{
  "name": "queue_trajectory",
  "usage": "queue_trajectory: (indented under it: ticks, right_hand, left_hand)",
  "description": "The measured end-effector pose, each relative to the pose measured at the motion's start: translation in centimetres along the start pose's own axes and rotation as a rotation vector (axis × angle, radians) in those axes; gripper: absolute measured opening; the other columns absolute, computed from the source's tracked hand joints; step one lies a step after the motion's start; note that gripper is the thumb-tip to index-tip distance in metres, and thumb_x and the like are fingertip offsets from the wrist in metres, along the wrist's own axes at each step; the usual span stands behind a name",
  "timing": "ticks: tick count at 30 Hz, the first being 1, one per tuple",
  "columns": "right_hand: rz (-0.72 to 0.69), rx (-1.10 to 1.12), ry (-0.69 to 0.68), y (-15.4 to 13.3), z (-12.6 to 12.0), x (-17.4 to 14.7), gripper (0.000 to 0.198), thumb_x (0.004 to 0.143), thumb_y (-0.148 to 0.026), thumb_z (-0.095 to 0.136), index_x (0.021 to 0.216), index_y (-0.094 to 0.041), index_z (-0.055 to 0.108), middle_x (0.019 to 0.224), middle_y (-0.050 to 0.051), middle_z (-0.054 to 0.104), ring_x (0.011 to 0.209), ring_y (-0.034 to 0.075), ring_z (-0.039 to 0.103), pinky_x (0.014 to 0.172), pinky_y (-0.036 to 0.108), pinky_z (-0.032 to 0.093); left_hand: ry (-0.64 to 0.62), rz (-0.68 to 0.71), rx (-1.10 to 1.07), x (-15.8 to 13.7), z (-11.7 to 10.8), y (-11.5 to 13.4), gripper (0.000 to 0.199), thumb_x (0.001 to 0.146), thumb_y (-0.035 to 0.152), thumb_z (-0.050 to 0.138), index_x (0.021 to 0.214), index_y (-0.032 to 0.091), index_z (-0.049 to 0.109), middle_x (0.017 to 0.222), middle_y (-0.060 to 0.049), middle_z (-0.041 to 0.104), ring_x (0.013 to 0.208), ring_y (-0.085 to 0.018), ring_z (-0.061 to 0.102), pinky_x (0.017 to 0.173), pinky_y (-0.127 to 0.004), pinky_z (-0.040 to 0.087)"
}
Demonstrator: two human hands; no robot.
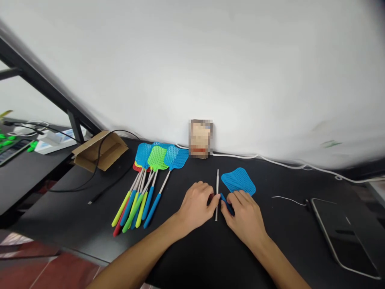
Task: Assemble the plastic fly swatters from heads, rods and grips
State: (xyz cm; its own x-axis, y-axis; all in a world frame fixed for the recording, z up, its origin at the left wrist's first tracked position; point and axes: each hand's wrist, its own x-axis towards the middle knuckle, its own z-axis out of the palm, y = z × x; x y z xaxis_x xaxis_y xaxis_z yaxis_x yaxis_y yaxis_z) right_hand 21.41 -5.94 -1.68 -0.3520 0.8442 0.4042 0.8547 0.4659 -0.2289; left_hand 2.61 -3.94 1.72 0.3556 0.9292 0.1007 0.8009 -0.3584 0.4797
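A thin silver metal rod [217, 185] lies nearly straight away from me on the black table. My left hand [196, 202] is at its left side, fingers curled and thumb on the rod's middle. Just to the right, my right hand [244, 214] is closed around a short blue handle [226, 204], partly hidden by the fingers. Beyond that hand rests a loose blue fly swatter head [240, 180], its lower edge close to my knuckles. The handle, rod and mesh head appear separate from each other.
Several fly swatters with blue, green, yellow and red parts lie piled at left, including a green swatter [158, 157]. Behind are an open cardboard box [100, 150], a black cable [99, 160] and a blurred-out package [200, 139]. A dark tablet-like device [343, 235] lies at right.
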Motion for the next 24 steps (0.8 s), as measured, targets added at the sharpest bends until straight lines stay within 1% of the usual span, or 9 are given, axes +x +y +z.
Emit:
queue_trajectory:
  ticks: [3, 6, 9, 12, 15, 20, 24]
  right_hand:
    - [-0.006, -0.015, 0.006, -0.2, 0.1, 0.1, 0.023, 0.099, -0.023, 0.054, 0.076, -0.021, 0.054, 0.074, 0.004, 0.055, 0.074, 0.022, 0.053, 0.072, 0.037, 0.039]
    - [-0.007, -0.014, 0.005, -0.3, 0.1, 0.2, 0.02, 0.099, -0.023, 0.054, 0.079, -0.021, 0.055, 0.075, 0.005, 0.055, 0.075, 0.023, 0.053, 0.072, 0.038, 0.039]
    - [-0.016, 0.002, -0.007, -0.3, 0.1, -0.1, 0.018, 0.098, -0.022, 0.054, 0.08, -0.02, 0.055, 0.076, 0.005, 0.055, 0.075, 0.023, 0.052, 0.072, 0.038, 0.039]
    - [-0.034, 0.026, -0.021, -0.1, 0.3, -0.4, 0.019, 0.099, -0.02, 0.055, 0.08, -0.02, 0.053, 0.076, 0.005, 0.054, 0.075, 0.023, 0.053, 0.072, 0.038, 0.039]
    - [-0.071, 0.056, -0.029, -0.1, 0.5, -0.6, 0.016, 0.099, -0.02, 0.055, 0.083, -0.021, 0.053, 0.077, 0.004, 0.054, 0.076, 0.022, 0.052, 0.071, 0.038, 0.039]
    - [-0.101, 0.096, 0.02, 0.0, 0.8, -0.8, 0.016, 0.099, -0.019, 0.057, 0.083, -0.021, 0.052, 0.076, 0.003, 0.052, 0.075, 0.022, 0.05, 0.069, 0.037, 0.036]
    - [-0.097, 0.144, 0.028, 0.5, 0.6, -0.8, 0.014, 0.098, -0.018, 0.059, 0.085, -0.02, 0.054, 0.075, 0.002, 0.051, 0.074, 0.02, 0.049, 0.067, 0.036, 0.035]
  left_hand:
    - [-0.065, -0.074, 0.116, 1.2, 0.0, 0.5, 0.037, 0.105, 0.04, 0.043, 0.083, 0.019, 0.063, 0.084, -0.009, 0.071, 0.084, -0.025, 0.067, 0.074, -0.035, 0.043]
    - [-0.083, -0.129, 0.147, 2.5, 0.3, 0.7, 0.043, 0.104, 0.048, 0.043, 0.089, 0.016, 0.066, 0.084, -0.013, 0.073, 0.079, -0.029, 0.071, 0.069, -0.036, 0.044]
    - [-0.099, -0.174, 0.168, 3.2, 0.5, 0.8, 0.036, 0.101, 0.042, 0.047, 0.091, 0.014, 0.068, 0.081, -0.015, 0.074, 0.078, -0.031, 0.073, 0.067, -0.036, 0.044]
    - [-0.113, -0.19, 0.183, 3.3, 0.5, 0.8, 0.03, 0.099, 0.035, 0.049, 0.09, 0.014, 0.069, 0.08, -0.014, 0.075, 0.077, -0.031, 0.074, 0.066, -0.036, 0.045]
    - [-0.125, -0.186, 0.198, 3.2, 0.2, 0.7, 0.028, 0.096, 0.034, 0.051, 0.089, 0.015, 0.07, 0.079, -0.013, 0.075, 0.077, -0.032, 0.075, 0.066, -0.037, 0.047]
    - [-0.132, -0.201, 0.225, 3.0, -0.1, 0.2, 0.029, 0.09, 0.032, 0.054, 0.077, 0.016, 0.073, 0.075, -0.013, 0.075, 0.076, -0.034, 0.075, 0.066, -0.039, 0.049]
    - [-0.126, -0.212, 0.237, 2.1, -0.4, -0.6, 0.028, 0.089, 0.029, 0.052, 0.078, 0.016, 0.074, 0.076, -0.014, 0.075, 0.075, -0.036, 0.075, 0.065, -0.041, 0.05]
